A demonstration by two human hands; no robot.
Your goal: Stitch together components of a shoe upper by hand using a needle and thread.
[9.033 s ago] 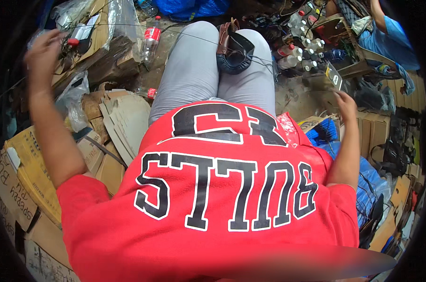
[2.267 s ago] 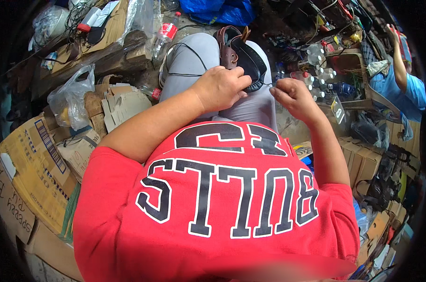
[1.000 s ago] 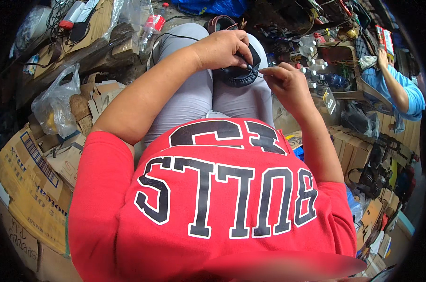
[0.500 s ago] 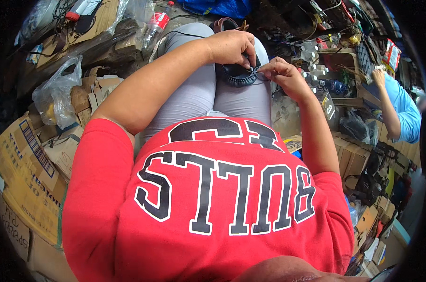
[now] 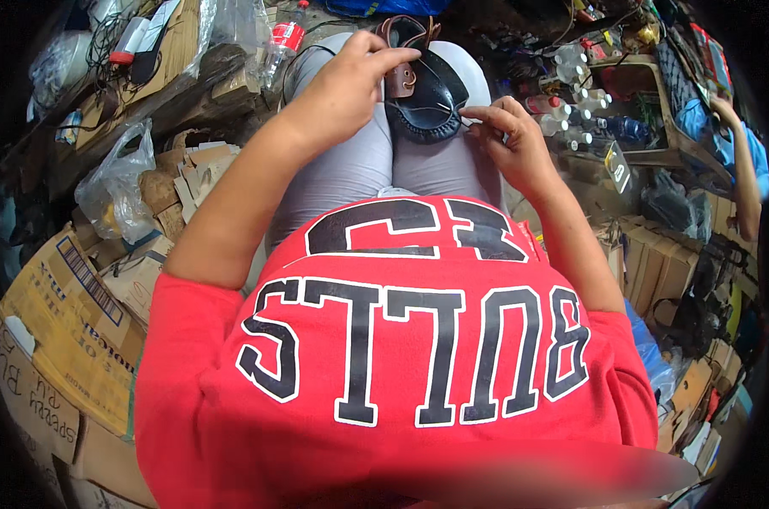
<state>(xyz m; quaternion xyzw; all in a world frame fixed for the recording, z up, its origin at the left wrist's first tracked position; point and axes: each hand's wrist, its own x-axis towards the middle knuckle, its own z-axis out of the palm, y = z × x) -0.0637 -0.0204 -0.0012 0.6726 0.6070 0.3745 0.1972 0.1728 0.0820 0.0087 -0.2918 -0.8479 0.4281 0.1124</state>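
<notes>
A dark leather shoe [image 5: 431, 117] with a gathered, puckered toe seam and a brown eyelet flap [image 5: 401, 81] lies across my lap. My right hand [image 5: 513, 140] is at the right side of the toe, thumb and forefinger pinching a thin needle [image 5: 465, 121] at the seam. My left hand [image 5: 344, 92] is raised over the shoe's left side near the brown flap, fingers bent together. A fine strand seems to run from its fingertips toward the toe; what these fingers grip is too small to make out.
Plastic bottles [image 5: 571, 110] stand at the right by a wooden frame. Another person's arm [image 5: 745, 174] shows at the far right. To the left are a clear plastic bag [image 5: 117, 199], a red-labelled bottle [image 5: 283, 41] and a yellow-brown carton [image 5: 66, 327].
My left hand has moved up and left, away from the toe seam, uncovering more of the shoe. The right hand stays beside the seam, slightly shifted. The other person's arm has moved.
</notes>
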